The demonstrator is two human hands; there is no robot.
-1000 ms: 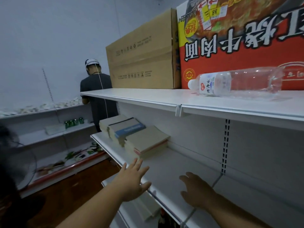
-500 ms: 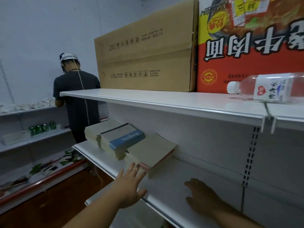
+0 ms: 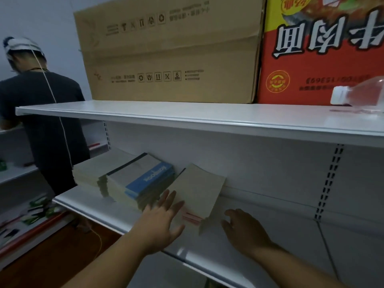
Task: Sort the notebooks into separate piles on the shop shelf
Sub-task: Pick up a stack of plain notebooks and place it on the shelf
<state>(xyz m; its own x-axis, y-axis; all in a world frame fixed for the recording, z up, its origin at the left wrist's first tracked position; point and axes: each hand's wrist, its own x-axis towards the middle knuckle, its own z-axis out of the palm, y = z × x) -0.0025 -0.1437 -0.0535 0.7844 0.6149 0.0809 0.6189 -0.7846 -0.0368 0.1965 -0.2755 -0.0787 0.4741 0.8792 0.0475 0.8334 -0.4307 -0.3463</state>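
Head view: 3 piles of notebooks lie in a row on the white shelf [image 3: 116, 215], toward its left end and close to the back wall. The nearest pile [image 3: 199, 192] has a plain beige cover on top and pink-edged notebooks showing beneath at its front corner; it sits askew, with that corner pointing toward the shelf's front edge. Just to its left, touching or nearly so, is the middle pile [image 3: 143, 179], topped by a beige notebook with a blue band and a dark spine. The far pile [image 3: 99, 171], plain and pale, lies behind that one, at the left end.

The left hand [image 3: 160, 223] has its fingers straight and spread, holding nothing, with the fingertips over the left edge of the nearest pile. The right hand [image 3: 243, 229] rests palm down on the shelf just right of that pile's front corner, fingers loosely bent and gripping nothing.

On the upper shelf [image 3: 187, 115] stand a brown cardboard box [image 3: 170, 50] and a red printed box [image 3: 320, 50] side by side, with a clear plastic bottle [image 3: 361, 94] lying on its side at the right. A person in a dark shirt [image 3: 43, 121] stands at the left end, back turned.
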